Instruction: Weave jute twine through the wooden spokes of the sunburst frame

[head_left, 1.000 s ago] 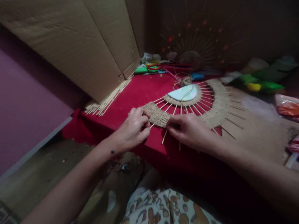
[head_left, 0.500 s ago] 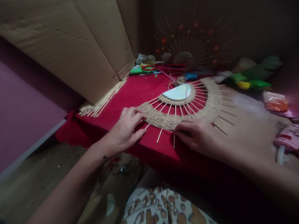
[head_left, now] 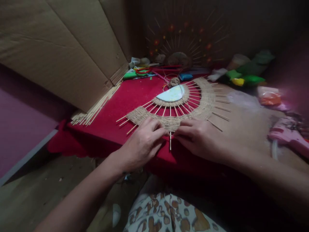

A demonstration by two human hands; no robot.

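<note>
A half-round piece of twine weaving (head_left: 207, 96) on thin wooden sticks lies on the red cloth, its sticks fanning out from a pale blue half-disc (head_left: 171, 94). My left hand (head_left: 148, 140) is closed at the near outer edge of the woven band, thumb and forefinger pinched beside one stick (head_left: 170, 143). Just right of that stick, my right hand (head_left: 199, 137) pinches at the same edge, where the twine strand is mostly hidden by the fingers. Behind the half-disc sits a small ball of twine (head_left: 174, 82).
Loose sticks (head_left: 96, 106) lie along a leaning cardboard sheet (head_left: 72, 48) on the left. Scissors (head_left: 143, 70) and coloured packets stand at the back. A pink glue gun (head_left: 287, 130) rests at the right. The red cloth (head_left: 113, 129) ends at the table's near edge.
My left hand has moved right along the band's outer edge, close to my right hand, and its fingers have closed. The left sticks now show. The view has shifted slightly.
</note>
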